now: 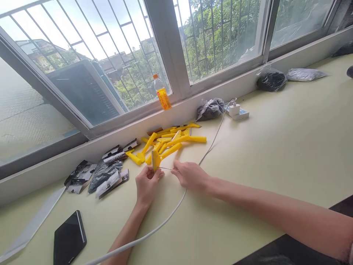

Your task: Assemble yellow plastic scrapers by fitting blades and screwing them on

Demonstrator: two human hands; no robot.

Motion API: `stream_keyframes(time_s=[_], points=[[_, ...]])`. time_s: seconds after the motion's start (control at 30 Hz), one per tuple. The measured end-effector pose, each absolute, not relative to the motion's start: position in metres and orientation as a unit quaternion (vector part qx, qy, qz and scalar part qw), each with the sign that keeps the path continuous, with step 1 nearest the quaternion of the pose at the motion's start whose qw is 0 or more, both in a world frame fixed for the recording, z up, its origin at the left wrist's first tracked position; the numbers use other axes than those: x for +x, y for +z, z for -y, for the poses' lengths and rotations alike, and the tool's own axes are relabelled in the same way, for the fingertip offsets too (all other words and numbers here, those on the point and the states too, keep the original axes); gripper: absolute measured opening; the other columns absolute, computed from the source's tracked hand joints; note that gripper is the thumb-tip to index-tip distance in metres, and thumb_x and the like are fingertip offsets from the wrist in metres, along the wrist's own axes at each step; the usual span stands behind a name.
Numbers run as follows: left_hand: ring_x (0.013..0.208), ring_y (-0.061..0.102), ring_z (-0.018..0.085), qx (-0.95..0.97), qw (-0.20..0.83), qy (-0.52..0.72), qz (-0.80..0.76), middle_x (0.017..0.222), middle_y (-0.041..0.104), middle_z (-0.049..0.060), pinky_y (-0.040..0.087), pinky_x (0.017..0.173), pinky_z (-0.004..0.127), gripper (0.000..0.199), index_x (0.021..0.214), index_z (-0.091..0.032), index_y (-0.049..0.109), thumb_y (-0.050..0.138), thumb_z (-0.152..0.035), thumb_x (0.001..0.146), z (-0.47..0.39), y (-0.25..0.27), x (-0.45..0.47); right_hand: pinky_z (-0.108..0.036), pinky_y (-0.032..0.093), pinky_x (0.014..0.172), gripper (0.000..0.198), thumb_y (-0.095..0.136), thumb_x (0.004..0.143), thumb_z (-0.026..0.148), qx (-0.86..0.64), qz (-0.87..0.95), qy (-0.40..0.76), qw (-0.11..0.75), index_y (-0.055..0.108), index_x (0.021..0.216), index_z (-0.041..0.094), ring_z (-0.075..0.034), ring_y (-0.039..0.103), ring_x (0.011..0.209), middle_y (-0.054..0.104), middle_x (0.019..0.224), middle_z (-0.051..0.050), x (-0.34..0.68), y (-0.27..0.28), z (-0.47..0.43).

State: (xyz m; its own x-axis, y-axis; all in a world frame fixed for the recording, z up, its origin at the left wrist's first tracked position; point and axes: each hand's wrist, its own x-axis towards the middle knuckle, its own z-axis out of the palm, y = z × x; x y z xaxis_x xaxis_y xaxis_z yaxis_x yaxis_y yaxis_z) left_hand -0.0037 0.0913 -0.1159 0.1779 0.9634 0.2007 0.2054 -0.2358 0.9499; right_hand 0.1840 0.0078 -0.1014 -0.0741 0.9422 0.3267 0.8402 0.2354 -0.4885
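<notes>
My left hand (146, 186) pinches the head of a yellow scraper (156, 160), holding it on edge with its yellow handle slanting up to the right. From my right hand (192, 175) a thin metal driver (166, 168) points left, and its tip meets the scraper head near my left fingers. My right fingers are closed around the driver's other end, hiding its handle. Just beyond my hands lies a loose pile of yellow scrapers (183, 138), several of them overlapping.
Left of the pile are black-and-white packets (109, 173), and nearer me a black phone (70, 237). A white cable (168, 218) runs under my right wrist to a charger (234, 109). An orange-capped bottle (163, 96) stands on the sill; bagged dark items (211, 109) lie below the window.
</notes>
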Motion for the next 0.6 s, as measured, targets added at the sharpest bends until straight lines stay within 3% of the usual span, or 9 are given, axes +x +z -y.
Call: stream_keyframes(time_s=[0.13, 0.27, 0.47, 0.6], points=[[0.077, 0.076, 0.02, 0.662, 0.399, 0.447, -0.45, 0.084, 0.073, 0.006, 0.067, 0.078, 0.037, 0.036, 0.087, -0.014, 0.058, 0.076, -0.043, 0.075, -0.09, -0.117, -0.006, -0.029, 0.019, 0.057, 0.039, 0.037, 0.106, 0.041, -0.626, 0.722, 0.039, 0.291, 0.05, 0.078, 0.018, -0.015, 0.05, 0.056, 0.059, 0.065, -0.003, 0.182, -0.102, -0.008], [0.074, 0.075, 0.019, 0.686, 0.358, 0.449, -0.446, 0.08, 0.072, 0.005, 0.067, 0.074, 0.033, 0.032, 0.085, -0.015, 0.056, 0.072, -0.042, 0.08, -0.088, -0.115, -0.008, -0.025, 0.023, 0.057, 0.042, 0.038, 0.106, 0.042, -0.608, 0.695, 0.102, 0.369, 0.05, 0.074, 0.019, -0.011, 0.043, 0.056, 0.053, 0.063, 0.001, 0.184, -0.103, -0.008], [0.076, 0.076, 0.018, 0.664, 0.322, 0.522, -0.428, 0.085, 0.073, 0.005, 0.067, 0.077, 0.035, 0.031, 0.089, -0.015, 0.055, 0.069, -0.042, 0.084, -0.083, -0.108, -0.005, -0.023, 0.026, 0.055, 0.013, 0.043, 0.103, 0.03, -0.551, 0.712, 0.16, 0.406, 0.048, 0.109, 0.019, -0.012, 0.041, 0.054, 0.05, 0.061, 0.005, 0.182, -0.094, 0.001], [0.078, 0.076, 0.018, 0.637, 0.343, 0.544, -0.425, 0.086, 0.073, 0.005, 0.067, 0.082, 0.038, 0.031, 0.091, -0.015, 0.054, 0.068, -0.042, 0.084, -0.081, -0.109, 0.0, -0.025, 0.025, 0.054, 0.014, 0.041, 0.104, 0.027, -0.573, 0.739, 0.116, 0.335, 0.048, 0.096, 0.018, -0.013, 0.047, 0.057, 0.062, 0.076, -0.003, 0.174, -0.101, -0.002]])
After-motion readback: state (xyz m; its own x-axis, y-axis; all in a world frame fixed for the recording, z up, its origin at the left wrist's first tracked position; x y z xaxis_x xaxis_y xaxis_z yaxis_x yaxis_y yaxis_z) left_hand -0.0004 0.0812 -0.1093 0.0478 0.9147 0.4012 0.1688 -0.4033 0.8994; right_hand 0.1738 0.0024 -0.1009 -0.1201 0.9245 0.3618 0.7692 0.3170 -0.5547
